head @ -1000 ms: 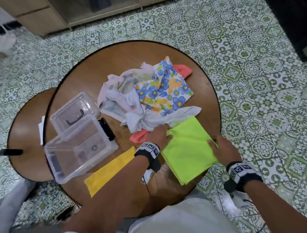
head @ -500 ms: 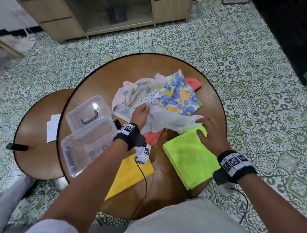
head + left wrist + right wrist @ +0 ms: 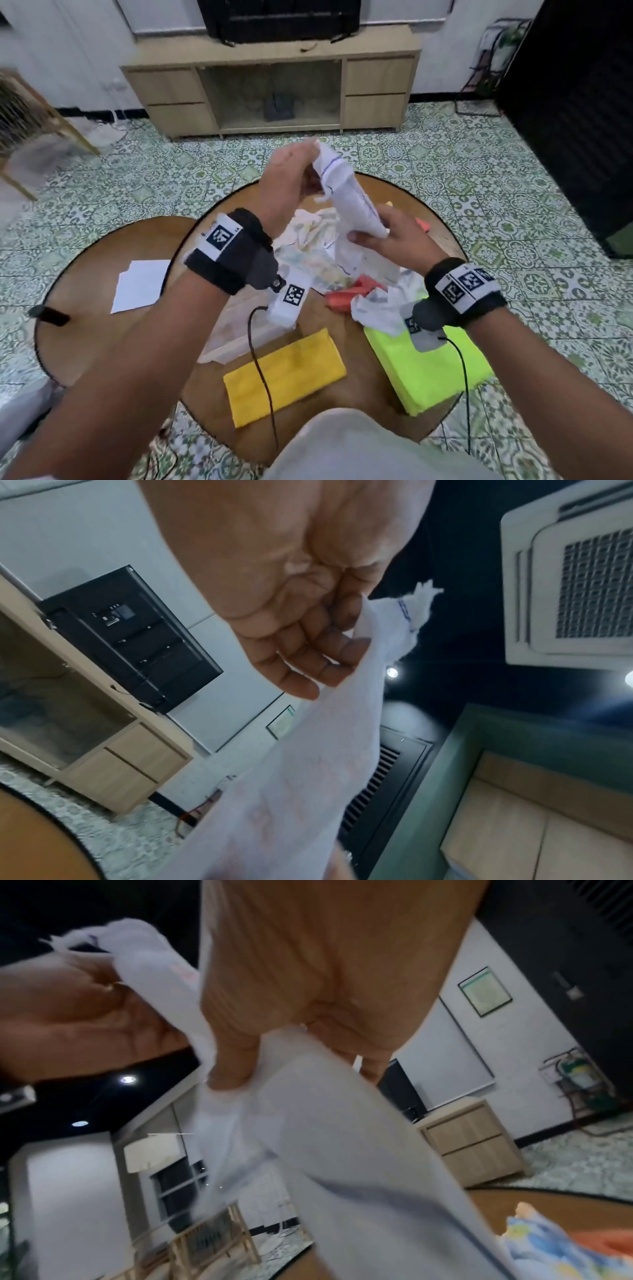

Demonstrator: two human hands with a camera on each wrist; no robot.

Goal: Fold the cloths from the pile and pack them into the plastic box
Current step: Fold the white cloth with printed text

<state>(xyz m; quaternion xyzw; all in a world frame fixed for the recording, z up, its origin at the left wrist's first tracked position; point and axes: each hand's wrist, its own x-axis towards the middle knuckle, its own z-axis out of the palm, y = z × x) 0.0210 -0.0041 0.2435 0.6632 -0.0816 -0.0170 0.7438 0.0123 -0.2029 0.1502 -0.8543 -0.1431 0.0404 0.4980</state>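
Head view: white cloth (image 3: pixel 346 195) lifted above pile (image 3: pixel 318 240), pinched high by left hand (image 3: pixel 291 181), lower by right hand (image 3: pixel 394 233). Plastic box (image 3: pixel 239 329) mostly hidden. Possibly snagging neighbours, undoing folded green cloth (image 3: pixel 428 366).

cloth pile (image 3: pixel 342 260) on table (image 3: pixel 346 407), behind folded cloths (image 3: pixel 284 373)

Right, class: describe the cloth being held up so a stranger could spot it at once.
Find the round wooden table. Above its cloth pile, the left hand pinches the top of a white cloth and the right hand grips it lower down. It alone is lifted, plain white with a thin blue line.
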